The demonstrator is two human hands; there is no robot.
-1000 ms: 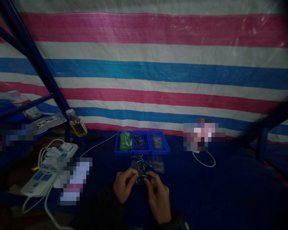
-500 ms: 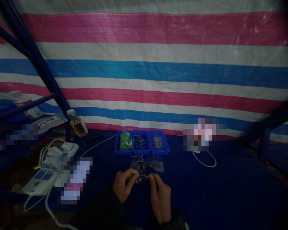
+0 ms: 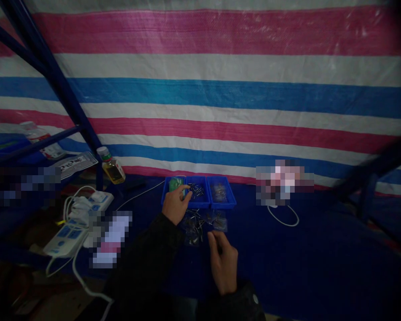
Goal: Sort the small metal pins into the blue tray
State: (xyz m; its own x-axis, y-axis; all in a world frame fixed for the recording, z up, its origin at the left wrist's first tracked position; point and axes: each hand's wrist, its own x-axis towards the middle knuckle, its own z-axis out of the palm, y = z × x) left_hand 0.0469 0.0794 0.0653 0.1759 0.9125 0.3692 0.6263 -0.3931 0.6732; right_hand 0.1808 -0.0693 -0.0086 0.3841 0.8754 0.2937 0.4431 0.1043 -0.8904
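Head view: In dim light at a blue counter (image 3: pixel 297 267), a person in dark sleeves works among small metal pins, the left hand (image 3: pixel 176 205) reaching to the border between a left tray (image 3: pixel 163 194) and a middle tray (image 3: pixel 201 205). Its thumb and forefinger curve toward each other beside the pins (image 3: pixel 198 191) lying in the middle tray; whether they pinch one cannot be told. The right hand (image 3: pixel 224 263) is nearer the person, thumb and forefinger tips drawn together, though the picture does not show whether anything is between them. Just beyond its fingertips, loose pins (image 3: pixel 198 223) lie in a heap near a clear packet (image 3: pixel 219 223). A green bag (image 3: pixel 176 183) fills part of the left tray, while clear packets (image 3: pixel 219 191) occupy the right tray (image 3: pixel 223 205). A bottle (image 3: pixel 113 170) and a white power strip (image 3: pixel 65 240) are at left, before a striped sheet (image 3: pixel 220 96).
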